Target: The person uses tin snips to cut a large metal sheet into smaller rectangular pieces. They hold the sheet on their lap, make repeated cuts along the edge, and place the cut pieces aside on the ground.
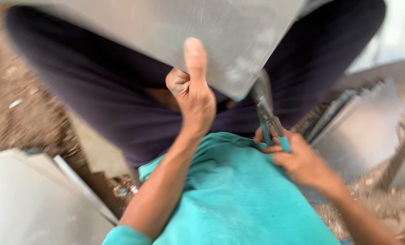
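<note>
My left hand grips the near edge of a large grey metal sheet, thumb pressed flat on top of it. The sheet is held up over my lap and fills the upper middle of the view. My right hand is closed around the teal handles of a pair of metal snips. The snips' blades meet the sheet at its lower right corner. The picture is blurred by motion.
I sit with dark trousers and a teal shirt. Cut metal sheets lie stacked at the right, and more pale sheets lie at the lower left. The ground is dirt strewn with small scraps.
</note>
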